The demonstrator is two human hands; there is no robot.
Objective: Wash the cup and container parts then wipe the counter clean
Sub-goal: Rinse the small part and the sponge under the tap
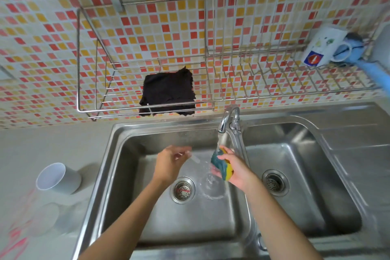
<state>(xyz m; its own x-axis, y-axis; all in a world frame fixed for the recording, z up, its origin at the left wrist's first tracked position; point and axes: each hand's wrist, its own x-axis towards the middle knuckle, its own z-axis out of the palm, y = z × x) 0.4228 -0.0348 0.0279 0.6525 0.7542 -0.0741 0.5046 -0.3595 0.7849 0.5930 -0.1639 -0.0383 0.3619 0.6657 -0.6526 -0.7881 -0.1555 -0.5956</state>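
Note:
My right hand (236, 173) grips a green and yellow sponge (221, 164) under water running from the faucet (226, 119) over the left sink basin (118, 175). Just left of the stream, my left hand (168, 164) pinches a thin clear container part (193, 157), which is hard to make out. A grey cup (57, 177) lies tilted on the counter (31, 145) left of the sink. A blurred clear container with red markings (31, 217) stands nearer me at the bottom left.
A wire rack (95, 110) on the tiled wall holds a black cloth (166, 91), with a white mug (325, 46) and a blue item (356, 48) at its right end. The right sink basin (306, 196) holds only its drain.

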